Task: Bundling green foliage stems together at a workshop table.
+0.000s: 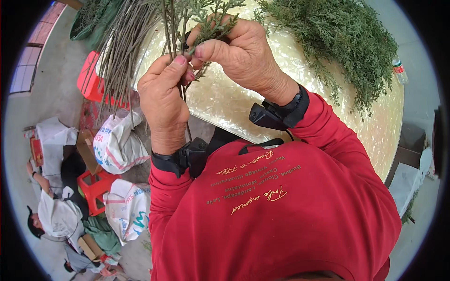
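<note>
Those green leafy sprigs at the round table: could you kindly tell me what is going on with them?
A person in a red long-sleeved top holds a small bunch of green leafy sprigs by the stems, over the shiny round table. The left hand pinches the thin stems while the right hand closes around the foliage just above. A loose pile of the same greenery lies on the table's far right, and a bundle of bare grey stems hangs over its left edge.

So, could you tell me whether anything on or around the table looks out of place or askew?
One thing: a plastic bottle lies on its side at the round table's right edge. Otherwise the green sprigs and bare stems lie in separate piles.
</note>
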{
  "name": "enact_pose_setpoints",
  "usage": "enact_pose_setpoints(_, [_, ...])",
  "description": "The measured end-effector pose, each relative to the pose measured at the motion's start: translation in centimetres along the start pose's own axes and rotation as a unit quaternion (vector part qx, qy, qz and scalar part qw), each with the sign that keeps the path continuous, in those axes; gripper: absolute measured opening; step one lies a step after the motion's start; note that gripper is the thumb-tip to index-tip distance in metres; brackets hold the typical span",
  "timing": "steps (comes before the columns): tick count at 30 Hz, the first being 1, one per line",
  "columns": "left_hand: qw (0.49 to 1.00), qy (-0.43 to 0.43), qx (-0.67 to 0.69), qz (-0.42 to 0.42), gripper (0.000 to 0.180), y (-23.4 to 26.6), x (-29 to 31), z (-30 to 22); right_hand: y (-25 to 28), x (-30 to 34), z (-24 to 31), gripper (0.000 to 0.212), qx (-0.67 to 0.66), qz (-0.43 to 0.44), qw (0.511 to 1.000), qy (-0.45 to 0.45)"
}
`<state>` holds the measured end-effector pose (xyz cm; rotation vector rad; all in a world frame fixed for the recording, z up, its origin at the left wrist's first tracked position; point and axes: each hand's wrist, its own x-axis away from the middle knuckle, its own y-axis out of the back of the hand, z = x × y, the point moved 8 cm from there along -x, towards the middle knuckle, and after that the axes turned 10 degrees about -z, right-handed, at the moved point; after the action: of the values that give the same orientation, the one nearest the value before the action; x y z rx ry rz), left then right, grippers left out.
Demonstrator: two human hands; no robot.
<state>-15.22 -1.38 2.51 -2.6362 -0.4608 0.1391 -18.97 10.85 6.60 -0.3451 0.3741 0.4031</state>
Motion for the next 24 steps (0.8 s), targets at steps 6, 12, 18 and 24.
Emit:
enact_pose_setpoints(6, [0.975,-0.138,-0.142,-0.104,0.012,0.0,0.7,-1.5,0.9,0.0,-0.6,0.012,-0.011,-0.050,0.999,0.004])
enact_pose_setpoints(12, [0.888,-0.305,-0.313,-0.142,0.010,-0.9,1.6,-3.0,1.8,0.2,-0.2,0.011,0.038,-0.074,0.996,0.033])
enact_pose_setpoints(18, [0.891,-0.300,-0.310,-0.141,0.009,-1.5,1.6,-3.0,1.6,0.3,-0.5,0.011,0.039,-0.076,0.996,0.031])
enact_pose_setpoints(24, [0.821,-0.411,-0.377,-0.125,0.007,-2.5,2.4,-4.0,1.5,0.4,-0.3,0.013,0.089,-0.070,0.992,0.047])
